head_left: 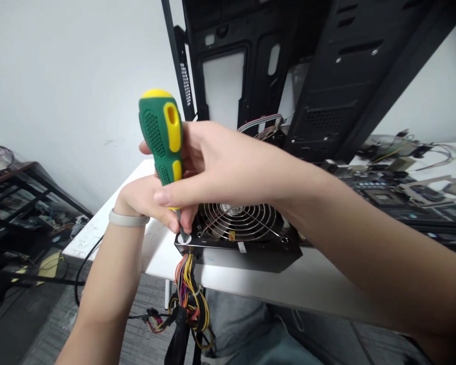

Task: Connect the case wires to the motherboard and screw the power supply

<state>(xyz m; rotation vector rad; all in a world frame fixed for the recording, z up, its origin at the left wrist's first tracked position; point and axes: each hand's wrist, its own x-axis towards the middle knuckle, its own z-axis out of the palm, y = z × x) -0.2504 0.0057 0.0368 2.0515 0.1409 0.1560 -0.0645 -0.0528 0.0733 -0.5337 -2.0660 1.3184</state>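
Note:
A green and yellow screwdriver point(161, 134) stands tilted, its tip on a round white sticker point(184, 239) at the near left corner of a black computer power supply point(247, 256). My right hand point(209, 162) reaches across from the right and is closed around the handle, thumb in front. Lower down, my left hand point(146, 197) has its thumb and a finger on either side of the metal shaft, close to the sticker; its other fingers are hidden. The power supply lies with its fan grille point(239, 220) facing up. Whether a screw sits beneath the tip cannot be seen.
A bundle of coloured cables point(190, 284) hangs from the power supply over the near edge of the white table point(159, 253). Behind stands an open black computer case point(327, 61). Circuit boards and parts point(387, 192) lie at right; a cluttered dark rack point(30, 187) is at left.

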